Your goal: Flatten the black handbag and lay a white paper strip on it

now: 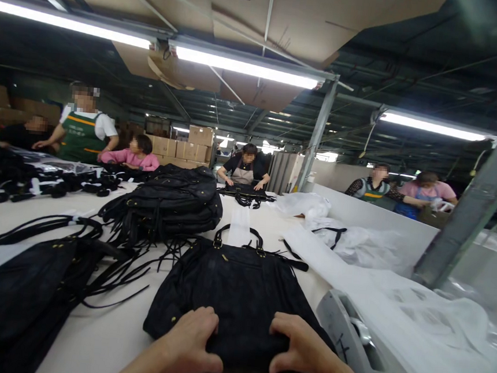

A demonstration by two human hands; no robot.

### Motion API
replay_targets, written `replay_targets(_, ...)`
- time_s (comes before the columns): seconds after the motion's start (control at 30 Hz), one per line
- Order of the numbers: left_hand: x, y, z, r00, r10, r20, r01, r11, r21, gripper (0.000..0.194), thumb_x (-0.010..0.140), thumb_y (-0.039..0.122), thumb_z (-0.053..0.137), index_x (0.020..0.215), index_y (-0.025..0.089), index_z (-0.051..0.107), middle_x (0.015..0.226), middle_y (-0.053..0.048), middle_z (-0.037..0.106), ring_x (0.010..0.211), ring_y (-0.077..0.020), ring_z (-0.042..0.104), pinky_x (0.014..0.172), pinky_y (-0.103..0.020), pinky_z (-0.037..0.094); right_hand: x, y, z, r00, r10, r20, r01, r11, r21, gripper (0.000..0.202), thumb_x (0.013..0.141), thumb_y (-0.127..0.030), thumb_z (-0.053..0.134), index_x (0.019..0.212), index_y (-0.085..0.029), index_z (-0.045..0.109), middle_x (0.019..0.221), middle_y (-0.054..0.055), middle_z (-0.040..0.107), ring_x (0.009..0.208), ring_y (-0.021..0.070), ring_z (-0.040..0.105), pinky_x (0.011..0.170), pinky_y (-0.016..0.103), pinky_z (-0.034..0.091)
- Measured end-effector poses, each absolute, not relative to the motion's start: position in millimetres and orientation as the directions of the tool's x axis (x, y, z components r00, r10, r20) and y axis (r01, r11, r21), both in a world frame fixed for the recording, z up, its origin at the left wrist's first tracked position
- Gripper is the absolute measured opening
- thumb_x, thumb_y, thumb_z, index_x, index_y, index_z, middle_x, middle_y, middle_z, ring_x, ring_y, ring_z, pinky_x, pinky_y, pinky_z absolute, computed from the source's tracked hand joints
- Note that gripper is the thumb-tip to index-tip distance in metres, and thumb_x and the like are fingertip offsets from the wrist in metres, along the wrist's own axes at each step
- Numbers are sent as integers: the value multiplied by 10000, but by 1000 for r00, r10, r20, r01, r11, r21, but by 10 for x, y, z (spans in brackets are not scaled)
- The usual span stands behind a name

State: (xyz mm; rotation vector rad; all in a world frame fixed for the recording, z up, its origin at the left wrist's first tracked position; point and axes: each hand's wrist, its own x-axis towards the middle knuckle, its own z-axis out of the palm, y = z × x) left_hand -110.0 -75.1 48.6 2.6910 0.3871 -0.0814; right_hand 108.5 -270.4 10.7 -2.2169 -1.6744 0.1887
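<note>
A long white surface carries a black handbag lying flat at its near edge, a stack of black bags beyond it, and the left hand and right hand with fingers curled, gripping the handbag's near edge.

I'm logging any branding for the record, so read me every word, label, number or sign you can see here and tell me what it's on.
No text here can be read.
Green apron of a standing co-worker: a faint line of print across the chest, too small and blurred to read.
Cardboard boxes at the back: no legible marking.
Black handbag under both hands: metal studs only, no visible logo.
</note>
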Motion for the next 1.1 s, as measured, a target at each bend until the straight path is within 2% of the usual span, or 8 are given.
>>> replay_targets(0.13, -903, -662, 555, 948, 285, -140, 317, -867, 385, 347, 658, 373, 763, 905, 227, 568, 964, 4, 635, 913, -216, 589, 729, -290, 416, 1158, -2676, 156, 366, 927, 77, 816, -280, -506, 511, 410, -404, 945, 782, -197, 663, 781, -49, 631, 775, 167, 563, 671, 241, 363)
replay_targets(0.4, -339, -249, 437, 949, 222, -222, 289, -896, 337, 453, 543, 435, 872, 848, 241, 600, 915, 18, 667, 846, -226, 625, 605, -258, 401, 1470, -2422, 100, 427, 901, -81, 703, -387, -596, 242, 645, -353, 820, 698, -187, 652, 615, -86, 484, 658, 113, 470, 561, 235, 263)
replay_targets(0.47, -282, -206, 321, 946, 227, -229, 294, -899, 323, 487, 545, 428, 882, 901, 235, 613, 954, 3, 685, 866, -233, 639, 627, -258, 428, 1508, -2359, -32, 427, 904, -31, 765, -379, -521, 275, 667, -375, 819, 672, -186, 620, 624, -80, 510, 666, 120, 502, 573, 240, 264)
replay_targets(0.57, -279, -245, 233, 954, 225, -197, 276, -915, 293, 499, 580, 407, 873, 963, 211, 621, 1017, -50, 701, 936, -281, 649, 717, -297, 470, 1512, -2339, -179, 382, 918, 106, 893, -337, -299, 340, 695, -464, 810, 738, -198, 603, 736, -52, 607, 731, 156, 580, 607, 254, 296)
replay_targets(0.67, -332, -351, 250, 969, 209, -128, 237, -936, 261, 366, 678, 314, 806, 965, 193, 614, 1043, -81, 697, 980, -311, 646, 792, -346, 483, 1470, -2394, -262, 315, 919, 237, 949, -311, -55, 365, 761, -538, 731, 789, -205, 583, 801, -15, 636, 734, 179, 616, 595, 275, 321)
replay_targets(0.8, -415, -438, 283, 986, 162, -48, 169, -954, 247, 259, 749, 216, 735, 965, 208, 593, 1081, -58, 679, 1015, -286, 634, 842, -343, 472, 1396, -2481, -346, 206, 883, 421, 929, -312, 199, 327, 795, -502, 709, 785, -208, 567, 783, 8, 629, 690, 190, 611, 591, 298, 333)
replay_targets(0.97, -469, -383, 302, 990, 136, -49, 144, -955, 258, 251, 717, 298, 789, 851, 230, 588, 939, -2, 704, 895, -242, 662, 713, -277, 468, 1406, -2609, -177, 218, 900, 378, 932, -306, 191, 357, 794, -538, 702, 768, -215, 552, 739, -4, 635, 682, 204, 593, 607, 312, 309)
replay_targets(1.1, -477, -369, 326, 989, 143, -27, 145, -959, 243, 247, 717, 322, 786, 795, 233, 569, 885, 8, 702, 846, -233, 666, 660, -267, 452, 1467, -2759, -41, 298, 872, 388, 882, -407, 238, 374, 818, -576, 654, 765, -219, 556, 737, 7, 637, 692, 221, 591, 632, 328, 302)
